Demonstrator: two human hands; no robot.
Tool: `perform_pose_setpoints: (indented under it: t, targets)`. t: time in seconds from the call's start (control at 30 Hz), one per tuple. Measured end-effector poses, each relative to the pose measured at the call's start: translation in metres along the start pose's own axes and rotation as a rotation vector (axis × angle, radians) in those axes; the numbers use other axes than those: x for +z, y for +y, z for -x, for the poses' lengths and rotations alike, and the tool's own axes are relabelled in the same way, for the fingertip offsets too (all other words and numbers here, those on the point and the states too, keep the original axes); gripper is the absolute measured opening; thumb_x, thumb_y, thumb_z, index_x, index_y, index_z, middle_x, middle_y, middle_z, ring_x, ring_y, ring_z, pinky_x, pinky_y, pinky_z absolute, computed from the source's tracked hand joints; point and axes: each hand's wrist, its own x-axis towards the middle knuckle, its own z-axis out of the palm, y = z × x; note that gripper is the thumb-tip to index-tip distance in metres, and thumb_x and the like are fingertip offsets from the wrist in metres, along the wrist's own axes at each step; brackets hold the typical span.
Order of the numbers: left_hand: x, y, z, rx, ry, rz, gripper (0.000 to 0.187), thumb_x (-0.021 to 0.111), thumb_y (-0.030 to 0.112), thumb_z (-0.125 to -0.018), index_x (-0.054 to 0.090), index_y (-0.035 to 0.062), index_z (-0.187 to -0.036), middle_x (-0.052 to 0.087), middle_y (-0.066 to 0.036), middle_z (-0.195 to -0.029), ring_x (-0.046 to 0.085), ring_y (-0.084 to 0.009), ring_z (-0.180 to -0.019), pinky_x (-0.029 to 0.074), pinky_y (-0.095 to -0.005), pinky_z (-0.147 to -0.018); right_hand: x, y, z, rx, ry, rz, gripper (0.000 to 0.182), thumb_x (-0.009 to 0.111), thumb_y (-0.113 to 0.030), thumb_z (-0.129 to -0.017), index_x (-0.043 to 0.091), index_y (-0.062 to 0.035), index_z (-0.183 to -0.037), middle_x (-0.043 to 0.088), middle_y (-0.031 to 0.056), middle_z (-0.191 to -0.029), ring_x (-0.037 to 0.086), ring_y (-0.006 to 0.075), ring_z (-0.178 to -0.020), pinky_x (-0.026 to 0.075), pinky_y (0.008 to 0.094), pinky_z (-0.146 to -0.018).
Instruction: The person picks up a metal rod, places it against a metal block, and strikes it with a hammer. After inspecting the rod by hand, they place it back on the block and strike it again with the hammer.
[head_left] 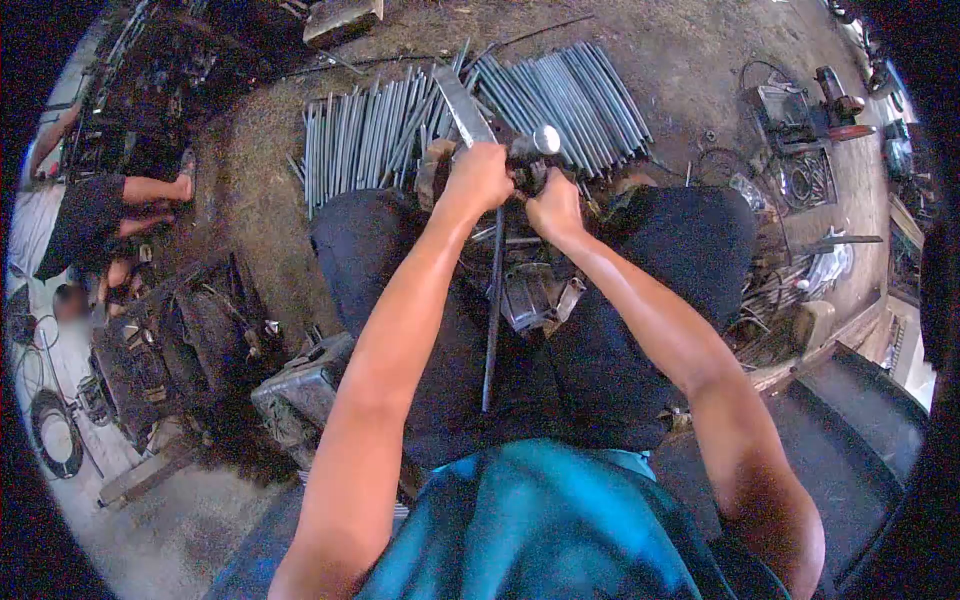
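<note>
Left hand (480,178) beside a thin, straight, dark rod (494,310)

Two bare hands, one left hand (480,175) and one right hand (556,208). Two piles of metal rods on the far ground, one left pile (365,130) and one right pile (575,105), the rods too tightly packed to count. One flat bar (463,105), one round silver knob (546,139), one long dark rod (492,320). Far right, one red wheel (850,132); left, two bare legs (155,190).
</note>
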Motion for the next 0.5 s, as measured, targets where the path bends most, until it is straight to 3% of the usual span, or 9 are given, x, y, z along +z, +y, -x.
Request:
perform_pose_setpoints:
  t: [0.13, 0.4, 0.5]
  targets:
    - [0.007, 0.004, 0.009, 0.034, 0.080, -0.034, 0.021, 0.067, 0.010, -0.072, 0.063, -0.0045, -0.087, 0.065, -0.025, -0.089, 0.066, -0.0408, -0.084, 0.053, -0.0481, -0.079, 0.003, 0.002, -0.003, 0.022, 0.006, -0.046, 0.060, 0.078, -0.022, -0.070, 0.051, 0.0065, -0.115, 0.064, 0.0315, -0.094, 0.061, 0.0471, -0.094, 0.048, 0.0511, -0.084]
    - [-0.001, 0.003, 0.011, 0.027, -0.024, -0.050, 0.022, 0.066, 0.008, -0.074, 0.061, -0.0054, -0.090, 0.065, -0.026, -0.088, 0.066, -0.0409, -0.084, 0.053, -0.0491, -0.077, 0.000, -0.002, -0.001, 0.070, -0.014, -0.038, 0.061, 0.078, -0.024, -0.069, 0.051, 0.0051, -0.115, 0.064, 0.0309, -0.096, 0.062, 0.0457, -0.095, 0.049, 0.0503, -0.084]
    - [-0.008, 0.011, 0.010, 0.023, -0.011, -0.054, 0.019, 0.066, 0.008, -0.073, 0.063, -0.0048, -0.086, 0.066, -0.026, -0.084, 0.066, -0.0403, -0.082, 0.053, -0.0488, -0.076, -0.004, -0.005, 0.003, 0.082, -0.019, -0.047, 0.048, 0.075, -0.028, -0.075, 0.059, 0.0063, -0.105, 0.065, 0.0295, -0.098, 0.061, 0.0437, -0.100, 0.047, 0.0478, -0.086]
